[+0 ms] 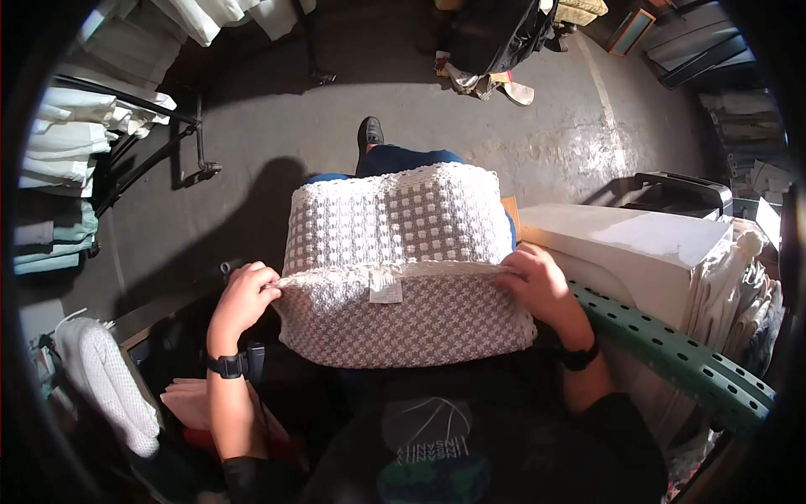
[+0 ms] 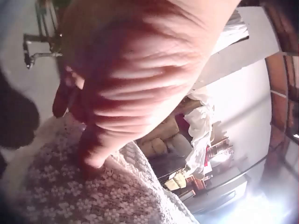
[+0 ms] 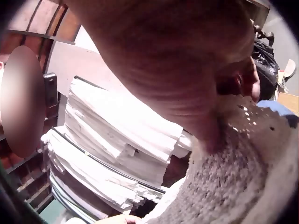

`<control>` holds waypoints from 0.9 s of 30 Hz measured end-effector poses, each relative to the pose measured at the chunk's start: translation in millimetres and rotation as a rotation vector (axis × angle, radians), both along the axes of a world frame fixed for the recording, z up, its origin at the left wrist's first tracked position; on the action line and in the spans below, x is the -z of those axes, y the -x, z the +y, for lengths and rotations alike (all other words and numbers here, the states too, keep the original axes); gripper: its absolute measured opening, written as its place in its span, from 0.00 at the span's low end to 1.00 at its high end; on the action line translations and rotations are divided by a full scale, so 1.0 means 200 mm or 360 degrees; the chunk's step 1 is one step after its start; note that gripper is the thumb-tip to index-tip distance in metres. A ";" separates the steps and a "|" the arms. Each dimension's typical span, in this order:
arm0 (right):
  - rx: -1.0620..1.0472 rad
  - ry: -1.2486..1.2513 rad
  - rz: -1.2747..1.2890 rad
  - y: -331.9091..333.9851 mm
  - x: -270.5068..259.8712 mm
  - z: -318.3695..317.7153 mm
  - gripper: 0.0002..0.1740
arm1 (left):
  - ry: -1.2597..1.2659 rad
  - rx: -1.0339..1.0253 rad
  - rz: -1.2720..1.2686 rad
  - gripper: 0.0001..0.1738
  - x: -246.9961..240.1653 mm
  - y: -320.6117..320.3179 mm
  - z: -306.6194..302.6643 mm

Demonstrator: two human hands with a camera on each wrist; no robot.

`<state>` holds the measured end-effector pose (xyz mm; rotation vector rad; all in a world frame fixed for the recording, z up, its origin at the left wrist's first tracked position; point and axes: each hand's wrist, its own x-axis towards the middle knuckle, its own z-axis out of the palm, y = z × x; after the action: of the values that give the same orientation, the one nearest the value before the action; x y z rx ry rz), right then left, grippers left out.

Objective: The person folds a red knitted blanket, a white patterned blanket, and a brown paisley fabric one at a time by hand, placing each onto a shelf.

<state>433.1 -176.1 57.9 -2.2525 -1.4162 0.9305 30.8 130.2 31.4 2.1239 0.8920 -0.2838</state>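
A thick woven cloth [image 1: 403, 323] with a grey and white check lies across the person's lap. Its paler checked part [image 1: 395, 214] drapes forward over the knees, and a white edge runs across the middle with a small white label [image 1: 386, 289] on it. At the left end of that edge, the left hand [image 1: 242, 296] pinches the cloth between thumb and fingers. The right hand [image 1: 541, 286] pinches the opposite end the same way. In the left wrist view the thumb [image 2: 96, 156] presses on the weave [image 2: 51, 182]; the right wrist view shows the right thumb [image 3: 210, 137] on it too.
On the right are a white box-like piece [image 1: 621, 239] and a green perforated metal bar [image 1: 672, 349]. White cloths hang from a black rack [image 1: 197, 134] at left. A folded white knit [image 1: 105, 378] and pink cloth [image 1: 189, 403] sit beside the left arm. A black bag [image 1: 495, 34] stands ahead.
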 end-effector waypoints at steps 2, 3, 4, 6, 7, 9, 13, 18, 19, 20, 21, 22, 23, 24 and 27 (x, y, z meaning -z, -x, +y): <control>0.0306 -0.0317 0.0198 -0.01 -0.08 0.05 0.11 | -0.0351 0.0061 -0.0198 0.05 -0.06 0.00 0.02; 0.0461 -0.0472 0.0297 -0.01 -0.13 0.09 0.09 | -0.0358 -0.0038 -0.0277 0.07 -0.11 -0.01 0.05; 0.0591 -0.0636 0.0208 -0.01 -0.17 0.15 0.10 | -0.0343 -0.0314 -0.0401 0.08 -0.15 -0.04 0.06; 0.0870 -0.0680 0.0178 -0.04 -0.17 0.25 0.08 | -0.0598 -0.0673 -0.0651 0.10 -0.15 -0.11 0.09; 0.1074 -0.0643 0.0185 -0.05 -0.16 0.32 0.08 | -0.0782 -0.0715 -0.0756 0.16 -0.05 -0.14 0.13; 0.1101 -0.0644 0.0228 -0.12 0.02 0.41 0.28 | -0.1180 -0.0692 -0.0539 0.28 0.10 -0.25 0.08; 0.0907 -0.0151 0.0266 -0.07 0.23 0.35 0.53 | 0.0050 -0.0867 -0.0108 0.36 0.40 -0.20 -0.13; 0.1253 0.0023 0.0792 -0.03 0.13 0.16 0.33 | 0.0517 -0.1387 -0.0293 0.33 0.47 -0.03 -0.21; 0.1197 0.0051 0.0929 -0.05 0.11 0.12 0.30 | 0.0635 -0.1465 -0.0319 0.32 0.47 0.00 -0.20; 0.1140 0.0074 0.1067 -0.08 0.10 0.07 0.27 | 0.0758 -0.1473 -0.0372 0.27 0.52 0.07 -0.18; 0.1082 0.0092 0.1205 -0.08 0.07 0.05 0.24 | 0.0741 -0.1493 -0.0368 0.26 0.49 0.06 -0.17; 0.1200 -0.0215 0.1341 -0.04 0.07 0.06 0.18 | 0.0725 -0.1510 -0.0364 0.25 0.46 0.06 -0.17; 0.1225 -0.0388 0.1281 -0.03 0.05 0.08 0.17 | 0.0711 -0.1525 -0.0356 0.24 0.44 0.05 -0.17; 0.1250 -0.0560 0.1220 -0.02 0.04 0.10 0.16 | 0.0750 -0.1541 -0.0374 0.23 0.41 0.04 -0.17; 0.1344 -0.0817 0.1148 -0.03 0.06 0.18 0.14 | 0.0834 -0.1565 -0.0403 0.23 0.38 0.03 -0.17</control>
<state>438.4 -139.6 45.4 -1.5947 -0.2701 0.8068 24.6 96.2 -45.6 1.0415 1.3954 0.2386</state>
